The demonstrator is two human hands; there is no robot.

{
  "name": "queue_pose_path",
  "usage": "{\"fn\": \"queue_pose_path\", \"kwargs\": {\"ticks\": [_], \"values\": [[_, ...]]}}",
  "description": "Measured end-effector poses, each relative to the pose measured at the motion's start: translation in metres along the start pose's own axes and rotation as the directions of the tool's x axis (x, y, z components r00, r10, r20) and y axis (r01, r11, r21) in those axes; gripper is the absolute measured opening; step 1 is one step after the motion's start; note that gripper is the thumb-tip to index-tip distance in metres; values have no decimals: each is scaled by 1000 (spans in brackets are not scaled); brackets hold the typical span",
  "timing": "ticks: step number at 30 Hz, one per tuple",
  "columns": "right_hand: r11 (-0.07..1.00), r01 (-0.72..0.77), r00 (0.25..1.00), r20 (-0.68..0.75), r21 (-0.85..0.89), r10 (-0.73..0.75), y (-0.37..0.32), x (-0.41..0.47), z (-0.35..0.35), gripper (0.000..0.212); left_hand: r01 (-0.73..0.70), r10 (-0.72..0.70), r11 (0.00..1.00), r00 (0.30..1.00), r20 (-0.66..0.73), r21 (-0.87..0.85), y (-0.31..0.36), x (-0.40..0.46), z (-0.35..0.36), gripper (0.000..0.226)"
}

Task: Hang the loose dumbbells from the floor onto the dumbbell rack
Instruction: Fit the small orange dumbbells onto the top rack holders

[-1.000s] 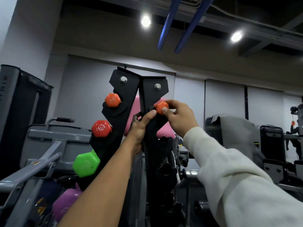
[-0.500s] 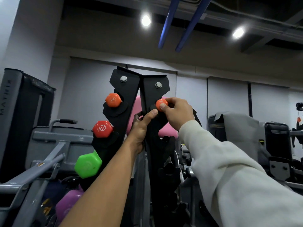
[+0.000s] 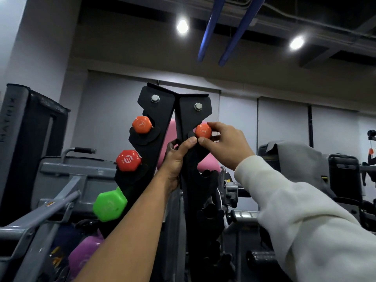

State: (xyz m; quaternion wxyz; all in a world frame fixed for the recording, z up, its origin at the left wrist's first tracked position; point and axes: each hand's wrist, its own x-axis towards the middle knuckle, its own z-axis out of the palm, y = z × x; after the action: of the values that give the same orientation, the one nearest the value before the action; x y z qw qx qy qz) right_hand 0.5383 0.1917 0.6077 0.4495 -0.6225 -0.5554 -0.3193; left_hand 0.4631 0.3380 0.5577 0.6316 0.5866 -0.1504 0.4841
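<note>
Head view: right hand [image 3: 224, 146] fingers pinch the orange dumbbell [image 3: 203, 130]; left hand [image 3: 176, 157] grips the rack [image 3: 189, 159].

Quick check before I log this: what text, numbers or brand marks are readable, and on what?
"1" on the orange dumbbell in the rack's top left slot.
"1" on the orange dumbbell pinched by the right hand.
"3" on the red dumbbell; small print beneath too blurred.
"MATRIX" down the dark machine at far left.
Green dumbbell marking: unreadable.

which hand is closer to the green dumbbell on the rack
Left. The left hand grips the black rack above and right of the green dumbbell. The right hand is farther right, holding the orange dumbbell.
</note>
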Motion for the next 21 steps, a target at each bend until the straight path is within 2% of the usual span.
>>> {"fn": "queue_pose_path", "kwargs": {"ticks": [2,4,6,8,13,15,16,17,18,20,21], "values": [[976,148,987,-46,-160,-157,3,-4,2,55,12,-13,998,1000,-22,-56,-1,0,1,50],[943,247,965,-33,-223,-261,4,-6,3,58,24,-29,995,998,-56,-94,-1,0,3,61],[922,275,957,-15,-274,-290,3,-6,3,56,23,-29,994,998,-63,-105,-3,1,2,65],[908,289,950,-23,-305,-311,4,-5,6,54,19,-24,994,999,-46,-103,-4,1,1,59],[926,268,948,-99,-265,-303,2,-2,11,50,13,-17,998,998,-66,-58,-1,-3,4,50],[928,261,950,-102,-266,-296,1,-1,12,51,12,-8,999,996,-92,43,2,-9,6,46],[930,260,950,-101,-259,-294,1,0,11,51,-19,34,989,995,-96,147,3,-13,7,45],[934,258,952,-101,-247,-290,2,0,10,51,-85,118,949,989,-93,303,3,-16,7,45],[938,256,953,-101,-235,-286,3,0,8,51,-154,223,858,971,-85,490,5,-19,8,46],[942,253,955,-101,-220,-280,5,0,6,50,-233,441,558,896,-47,797,6,-22,7,58],[947,244,957,-107,-209,-270,5,0,5,49,-247,504,460,863,-22,853,6,-22,6,63]]}}
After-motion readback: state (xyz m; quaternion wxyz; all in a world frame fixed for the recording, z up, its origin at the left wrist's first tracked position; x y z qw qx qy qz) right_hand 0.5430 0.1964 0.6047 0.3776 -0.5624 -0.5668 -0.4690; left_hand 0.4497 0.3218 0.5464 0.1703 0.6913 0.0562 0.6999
